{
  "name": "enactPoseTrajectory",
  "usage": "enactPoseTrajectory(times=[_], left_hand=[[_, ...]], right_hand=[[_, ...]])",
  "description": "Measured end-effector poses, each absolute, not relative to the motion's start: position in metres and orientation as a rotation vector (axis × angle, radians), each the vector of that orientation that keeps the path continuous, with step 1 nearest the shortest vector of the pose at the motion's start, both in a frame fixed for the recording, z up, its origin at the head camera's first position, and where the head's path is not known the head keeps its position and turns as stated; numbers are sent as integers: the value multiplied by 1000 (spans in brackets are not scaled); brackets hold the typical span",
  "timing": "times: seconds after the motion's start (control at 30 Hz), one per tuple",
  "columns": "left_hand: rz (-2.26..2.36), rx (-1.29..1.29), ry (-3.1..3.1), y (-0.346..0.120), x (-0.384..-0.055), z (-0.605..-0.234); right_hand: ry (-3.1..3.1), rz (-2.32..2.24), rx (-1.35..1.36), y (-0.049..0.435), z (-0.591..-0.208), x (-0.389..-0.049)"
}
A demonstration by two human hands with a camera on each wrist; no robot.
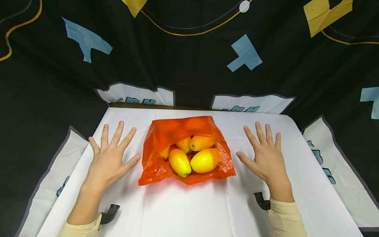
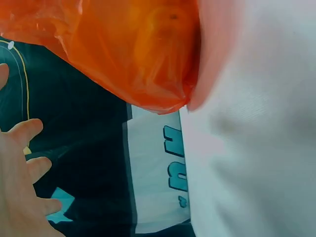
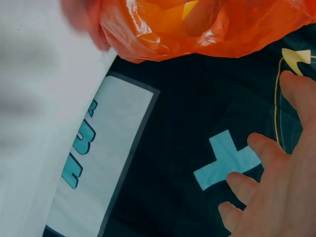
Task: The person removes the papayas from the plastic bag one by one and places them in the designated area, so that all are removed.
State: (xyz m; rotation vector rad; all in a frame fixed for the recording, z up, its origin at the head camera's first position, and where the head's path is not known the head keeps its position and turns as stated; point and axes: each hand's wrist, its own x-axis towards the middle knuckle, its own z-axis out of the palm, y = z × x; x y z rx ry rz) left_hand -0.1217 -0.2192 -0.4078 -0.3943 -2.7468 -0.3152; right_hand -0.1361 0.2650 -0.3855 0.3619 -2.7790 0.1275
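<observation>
In the head view, an orange plastic bag (image 1: 183, 126) lies on the white table with its mouth towards me. Several smooth, oval yellow mangoes (image 1: 179, 162) show inside it; the thin plastic partly covers some. My left hand (image 1: 110, 161) is spread flat to the left of the bag, fingers apart, touching neither bag nor fruit. On the other side, my right hand (image 1: 266, 158) is likewise spread, with a gap between its thumb and the bag. Both hold nothing. The bag's side (image 2: 123, 59) fills the top of the left wrist view, and its other side (image 3: 168, 39) appears in the right wrist view.
A white-covered table (image 1: 183, 210) carries the bag. Black cloth (image 1: 183, 65) hangs behind it, with blue tape (image 1: 244, 54) and yellow tape (image 1: 324, 14) stuck on. White printed panels (image 1: 136, 93) border the table's back and sides. A dark strap piece (image 1: 109, 214) sits at the left wrist.
</observation>
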Motion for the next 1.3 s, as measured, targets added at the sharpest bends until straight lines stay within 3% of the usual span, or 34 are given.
enactPoseTrajectory(times=[0.33,0.83,1.3], left_hand=[[-654,-432,-2741,-215,-127,-425],[-1497,-706,-2436,-178,-125,-437],[-1426,-749,-2533,-157,-116,-442]], right_hand=[[-2762,120,360,260,-382,-138],[-2739,213,368,254,-377,-140],[-2674,385,397,247,-370,-136]])
